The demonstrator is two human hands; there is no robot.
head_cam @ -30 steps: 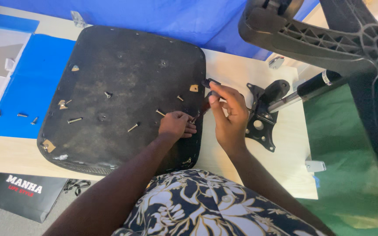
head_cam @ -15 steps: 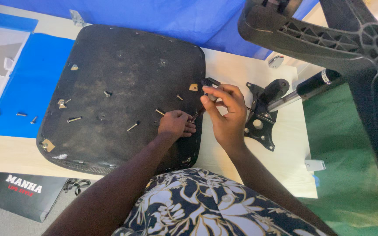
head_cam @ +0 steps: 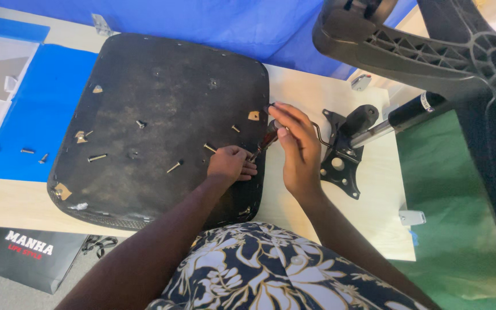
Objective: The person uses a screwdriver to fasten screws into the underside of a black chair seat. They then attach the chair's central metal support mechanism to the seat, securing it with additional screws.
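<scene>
Upside-down black seat pan flat on the pale table, loose bolts scattered over its underside. Near the right edge, a dark-handled screwdriver, tip down at a fastener. Right hand closed round the handle, shifted a little lower and rotated compared with half a second ago — probably turning. Left hand curled, fingertips pinched at the tip, unmoved. Just beside, black metal tilt plate; further right, gas cylinder and star base.
</scene>
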